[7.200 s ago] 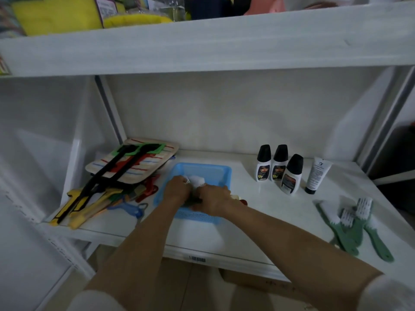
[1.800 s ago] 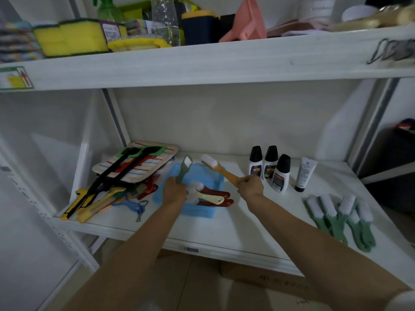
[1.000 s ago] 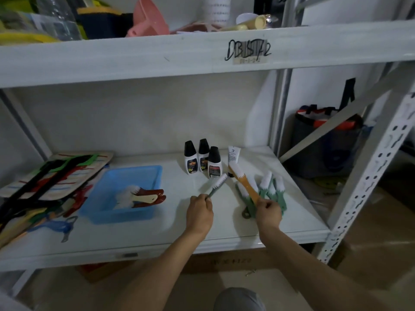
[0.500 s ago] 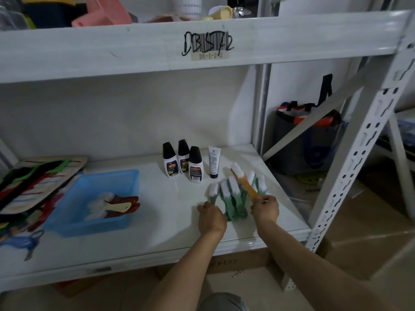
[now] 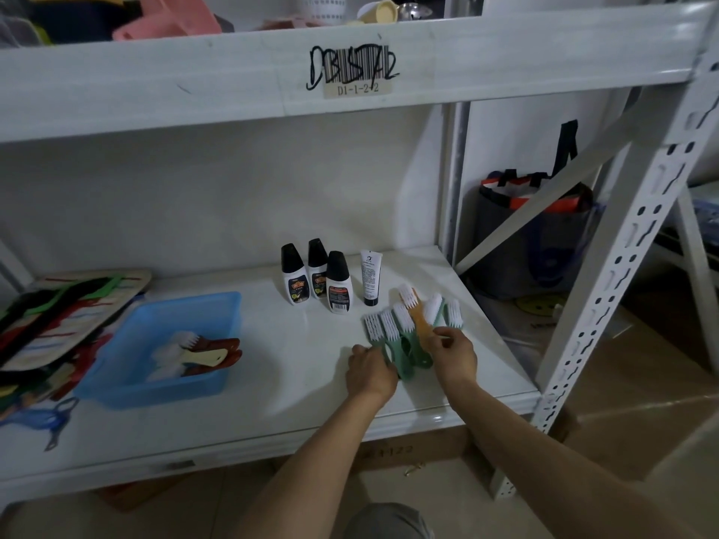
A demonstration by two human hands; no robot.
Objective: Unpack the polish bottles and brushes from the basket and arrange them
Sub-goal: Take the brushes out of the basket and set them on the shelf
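Observation:
The blue basket (image 5: 186, 303) stands on the left of the white shelf (image 5: 303, 387) and holds several brushes with red-brown and cream handles (image 5: 210, 352). Three black-capped polish bottles (image 5: 317, 280) and a white tube (image 5: 370, 278) stand upright at the back. Several green brushes (image 5: 404, 340) lie fanned out near the front right. My left hand (image 5: 371, 371) grips the handle of the leftmost green brush. An orange brush (image 5: 418, 317) lies among the green ones, and my right hand (image 5: 455, 354) pinches its handle.
A striped board with black and coloured tools (image 5: 66, 305) is piled at the far left, with a blue tool (image 5: 54, 416) in front. A perforated upright (image 5: 611, 305) and a diagonal brace bound the right side. A dark bag (image 5: 533, 243) sits behind. The upper shelf (image 5: 233, 75) hangs overhead.
Both hands carried a green and an orange brush from the basket to the right. The green one now lies with the others, and the orange one has come down among them.

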